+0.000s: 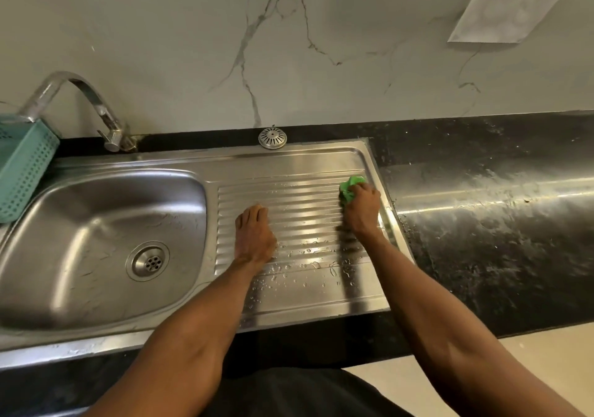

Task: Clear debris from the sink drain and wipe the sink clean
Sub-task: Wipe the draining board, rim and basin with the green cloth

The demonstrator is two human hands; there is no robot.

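Observation:
A stainless steel sink [80,224] fills the left half, with its round drain [148,261] at the bowl's bottom. To its right lies the ribbed drainboard [299,198], dotted with water drops near the front. My left hand [254,235] rests flat on the drainboard's left part, fingers straight. My right hand [361,209] grips a crumpled green cloth [348,188] and presses it on the drainboard's far right corner. A loose metal drain strainer cap [272,138] sits on the counter behind the drainboard.
A curved chrome tap [80,95] rises behind the bowl. A teal perforated basket [22,169] stands at the left edge. Black wet countertop [482,208] stretches to the right. A paper sheet [511,2] hangs on the marble wall.

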